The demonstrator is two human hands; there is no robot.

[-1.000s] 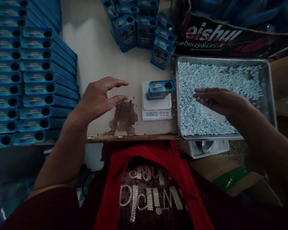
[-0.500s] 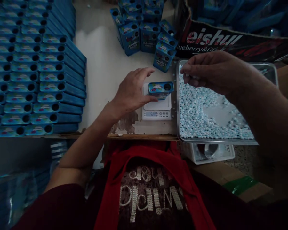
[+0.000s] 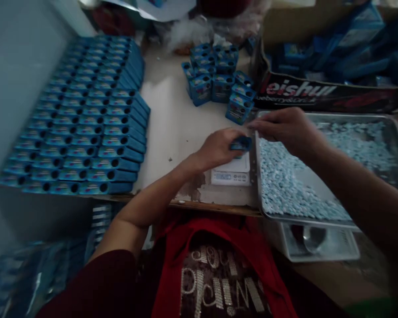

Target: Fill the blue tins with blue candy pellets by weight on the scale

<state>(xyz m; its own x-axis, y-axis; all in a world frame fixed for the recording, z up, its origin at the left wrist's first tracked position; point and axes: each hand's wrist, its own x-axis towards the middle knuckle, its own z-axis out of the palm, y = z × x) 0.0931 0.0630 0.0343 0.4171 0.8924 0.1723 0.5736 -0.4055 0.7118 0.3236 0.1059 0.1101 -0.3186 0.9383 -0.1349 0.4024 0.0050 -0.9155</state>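
Presently the box (image 3: 241, 143) is above the rear of the scale (image 3: 230, 177), its top facing up; whether it touches the pan I cannot tell. The left hand (image 3: 217, 145) is closed around it from the left of the scale, so an uneven squeeze could tilt it, and any weight from that palm could falsify the reading, itself too blurred to make out. The right hand (image 3: 283, 126) hangs just right of and behind the scale, fingers pinched narrow close to the box; whether they hold anything I cannot tell. If they do, a poor line-up with the box's small hole could spill it beside the scale.

Right of the scale, the tray (image 3: 315, 222) has a raised rim that a low right wrist could catch, jolting the loose candies (image 3: 285, 187). Behind the scale, a group of boxes (image 3: 214, 84) is bunched closely; a knock to the nearest could topple others. Left of the scale, well apart, the stacks (image 3: 96, 132) look safe unless an elbow swings wide.
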